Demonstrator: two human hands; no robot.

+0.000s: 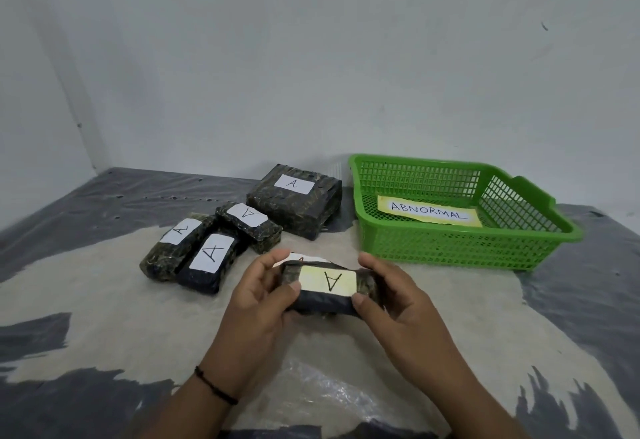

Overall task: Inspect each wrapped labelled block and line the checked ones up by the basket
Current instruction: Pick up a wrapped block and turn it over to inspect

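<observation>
Both hands hold one dark wrapped block (327, 288) with a white label marked A, lifted a little above the table. My left hand (258, 303) grips its left end and my right hand (394, 303) its right end. Behind the held block, another labelled block (300, 260) peeks out, mostly hidden. A big wrapped block (294, 201) labelled A lies left of the green basket (519, 248). Three smaller A blocks lie further left: one (249, 225), one (207, 263) and one (173, 242).
Inside the basket lies a paper sign reading ABNORMAL (429, 213). The table (104, 300) is covered in grey and beige plastic sheet. A plain wall stands close behind. A black cord bracelet (214, 386) circles my left wrist.
</observation>
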